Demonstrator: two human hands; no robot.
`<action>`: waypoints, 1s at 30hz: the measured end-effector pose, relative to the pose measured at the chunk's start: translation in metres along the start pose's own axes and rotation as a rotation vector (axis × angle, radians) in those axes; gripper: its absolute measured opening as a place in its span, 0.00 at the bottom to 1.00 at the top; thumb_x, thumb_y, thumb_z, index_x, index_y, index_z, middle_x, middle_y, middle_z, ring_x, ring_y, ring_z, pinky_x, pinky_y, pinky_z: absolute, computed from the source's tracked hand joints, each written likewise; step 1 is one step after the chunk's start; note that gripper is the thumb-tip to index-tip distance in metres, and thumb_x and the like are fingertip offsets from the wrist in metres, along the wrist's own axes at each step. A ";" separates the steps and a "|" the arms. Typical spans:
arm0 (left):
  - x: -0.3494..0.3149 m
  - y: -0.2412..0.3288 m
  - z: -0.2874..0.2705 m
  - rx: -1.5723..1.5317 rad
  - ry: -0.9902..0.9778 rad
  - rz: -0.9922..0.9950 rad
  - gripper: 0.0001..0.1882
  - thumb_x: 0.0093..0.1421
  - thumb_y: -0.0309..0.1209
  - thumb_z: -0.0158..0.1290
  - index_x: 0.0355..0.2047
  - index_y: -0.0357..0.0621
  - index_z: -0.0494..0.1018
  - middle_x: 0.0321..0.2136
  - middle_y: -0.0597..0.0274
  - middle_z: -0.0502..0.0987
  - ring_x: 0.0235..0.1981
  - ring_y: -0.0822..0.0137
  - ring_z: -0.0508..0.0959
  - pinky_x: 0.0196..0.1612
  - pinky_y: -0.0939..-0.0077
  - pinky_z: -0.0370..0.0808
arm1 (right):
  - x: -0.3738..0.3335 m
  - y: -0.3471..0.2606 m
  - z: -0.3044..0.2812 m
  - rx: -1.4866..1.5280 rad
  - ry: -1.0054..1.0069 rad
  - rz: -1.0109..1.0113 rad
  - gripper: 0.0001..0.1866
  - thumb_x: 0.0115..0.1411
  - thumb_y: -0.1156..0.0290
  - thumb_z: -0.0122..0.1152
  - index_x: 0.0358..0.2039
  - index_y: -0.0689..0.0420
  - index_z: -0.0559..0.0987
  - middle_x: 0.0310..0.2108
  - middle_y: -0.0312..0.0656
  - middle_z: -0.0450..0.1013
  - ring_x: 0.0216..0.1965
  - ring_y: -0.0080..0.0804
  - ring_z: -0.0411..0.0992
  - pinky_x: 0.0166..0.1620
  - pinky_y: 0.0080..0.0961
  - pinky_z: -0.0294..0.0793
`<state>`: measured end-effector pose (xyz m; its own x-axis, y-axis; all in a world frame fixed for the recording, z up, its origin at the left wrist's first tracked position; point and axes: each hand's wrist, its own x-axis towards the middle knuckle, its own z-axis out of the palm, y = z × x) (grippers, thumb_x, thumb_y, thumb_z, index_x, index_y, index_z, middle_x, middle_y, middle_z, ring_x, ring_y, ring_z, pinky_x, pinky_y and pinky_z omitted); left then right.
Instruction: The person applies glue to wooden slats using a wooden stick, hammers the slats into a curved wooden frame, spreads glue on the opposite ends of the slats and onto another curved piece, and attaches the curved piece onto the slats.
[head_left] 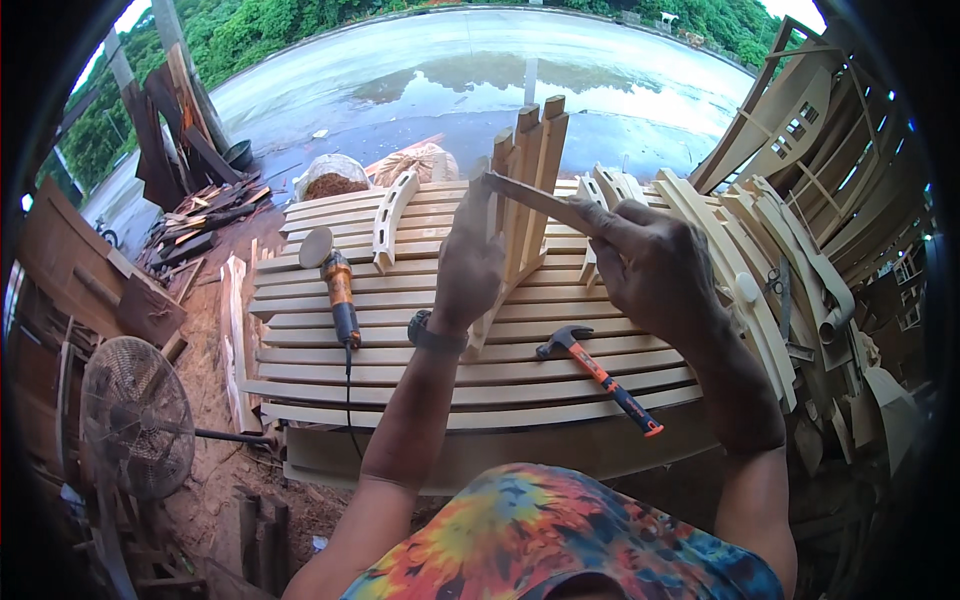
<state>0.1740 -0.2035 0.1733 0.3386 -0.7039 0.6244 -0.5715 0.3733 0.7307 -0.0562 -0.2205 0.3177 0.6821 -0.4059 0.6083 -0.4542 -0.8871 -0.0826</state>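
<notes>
My left hand (472, 268) is closed round an upright pale wooden slat (481, 172), slightly smeared by motion. Just right of it, several more slats (545, 165) stand up from a slotted wooden rail (490, 322). My right hand (648, 258) grips a long flat brownish strip (535, 198); whether it is wood or a file I cannot tell. The strip's far end meets the top of the slat in my left hand. Below my hands lies a claw hammer (600, 378) with an orange and black handle. An angle grinder (338, 288) rests to the left, its cord trailing toward me.
The bench top is a row of parallel wooden strips (400, 372). Curved slotted rails (395, 220) lie on it, with curved wooden pieces (760, 300) along its right end. A fan (138, 418) stands at left; filled sacks (418, 163) sit behind the bench.
</notes>
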 end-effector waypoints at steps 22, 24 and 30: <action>-0.002 -0.005 0.000 -0.043 0.003 -0.002 0.20 0.66 0.25 0.52 0.57 0.34 0.66 0.46 0.48 0.78 0.46 0.60 0.80 0.51 0.65 0.76 | 0.004 0.022 0.014 -0.070 0.048 -0.011 0.18 0.60 0.74 0.63 0.51 0.46 0.84 0.28 0.37 0.77 0.25 0.35 0.77 0.29 0.35 0.76; 0.000 -0.004 -0.001 -0.058 0.004 0.014 0.20 0.66 0.25 0.52 0.57 0.34 0.66 0.46 0.48 0.78 0.46 0.61 0.80 0.51 0.65 0.76 | 0.004 0.022 0.016 -0.088 0.060 -0.032 0.18 0.60 0.74 0.62 0.51 0.45 0.84 0.28 0.37 0.76 0.25 0.35 0.77 0.30 0.35 0.77; 0.001 -0.004 -0.002 -0.017 -0.001 0.014 0.20 0.66 0.26 0.52 0.57 0.35 0.67 0.46 0.49 0.78 0.46 0.61 0.80 0.51 0.66 0.76 | 0.000 0.024 0.019 -0.142 0.086 -0.109 0.20 0.59 0.75 0.62 0.51 0.44 0.84 0.26 0.35 0.74 0.26 0.31 0.75 0.35 0.33 0.75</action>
<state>0.1780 -0.2044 0.1710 0.3293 -0.6991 0.6346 -0.5636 0.3937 0.7262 -0.0562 -0.2459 0.3011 0.6829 -0.2831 0.6735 -0.4604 -0.8825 0.0958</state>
